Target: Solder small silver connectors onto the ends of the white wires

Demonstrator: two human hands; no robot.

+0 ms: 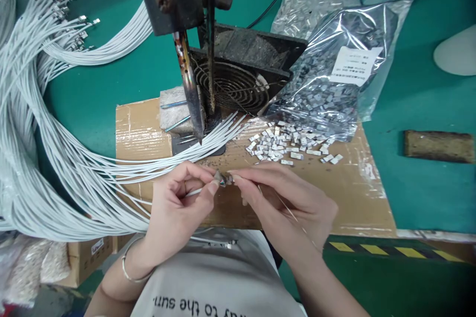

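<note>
My left hand [182, 203] is closed in a pinch around the end of a white cable [194, 191]. My right hand [286, 203] meets it fingertip to fingertip, pinching a small metal connector piece [229, 179] at the cable's tip. Whether the two are joined is too small to tell. A thin solder-like wire [286, 206] runs across my right palm. Just above hangs a soldering iron [189, 84], tip down, clamped in a black holder [171, 0]. Loose metal connector pieces [273, 143] are scattered beyond my right fingers.
A large bundle of white cables [44, 148] fills the left side. Behind the iron stands a black fan [232, 84]. Bags of metal parts [334, 84] lie at back right. Cardboard [334, 193] covers the green table [420, 193]. A brown block [439, 146] lies far right.
</note>
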